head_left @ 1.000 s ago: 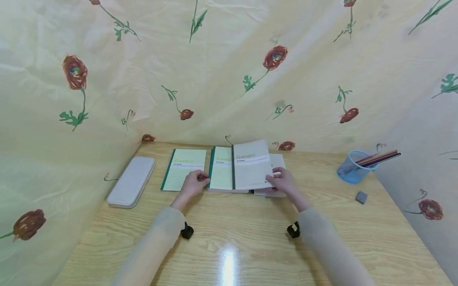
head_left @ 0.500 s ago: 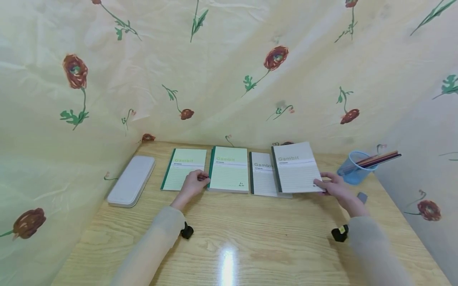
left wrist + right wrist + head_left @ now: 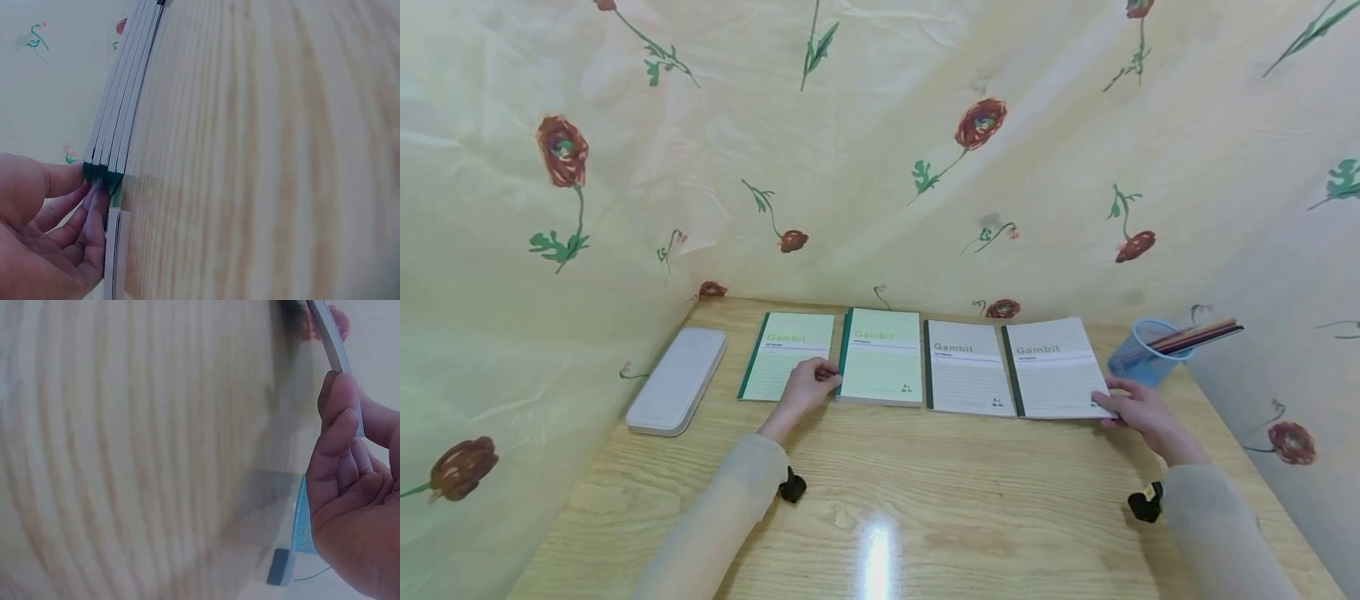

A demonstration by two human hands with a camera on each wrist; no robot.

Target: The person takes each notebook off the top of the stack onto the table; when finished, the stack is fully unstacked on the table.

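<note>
Near the middle of the table, a stack of green-spined notebooks (image 3: 880,358) lies with its spine to the left. My left hand (image 3: 808,383) holds the stack's lower left edge; in the left wrist view the thumb and curled fingers meet the green spines (image 3: 103,172). A single green notebook (image 3: 786,337) lies to its left, partly behind that hand. On the right, my right hand (image 3: 1142,410) pinches the lower right corner of a dark-spined notebook (image 3: 1052,367), thumb on top. That corner is off the table in the right wrist view. Another dark-spined notebook (image 3: 967,367) lies flat beside it.
A light, closed case (image 3: 676,381) lies at the far left. A blue mesh cup (image 3: 1138,358) holding several pencils (image 3: 1187,335) leans behind the right hand. A grey eraser (image 3: 281,567) shows near that cup. Floral cloth (image 3: 880,167) hangs behind the table.
My right hand has carried the dark-spined notebook right, from over the green stack, and lowered it beside the other dark-spined one. My left hand has stayed at the stack's edge.
</note>
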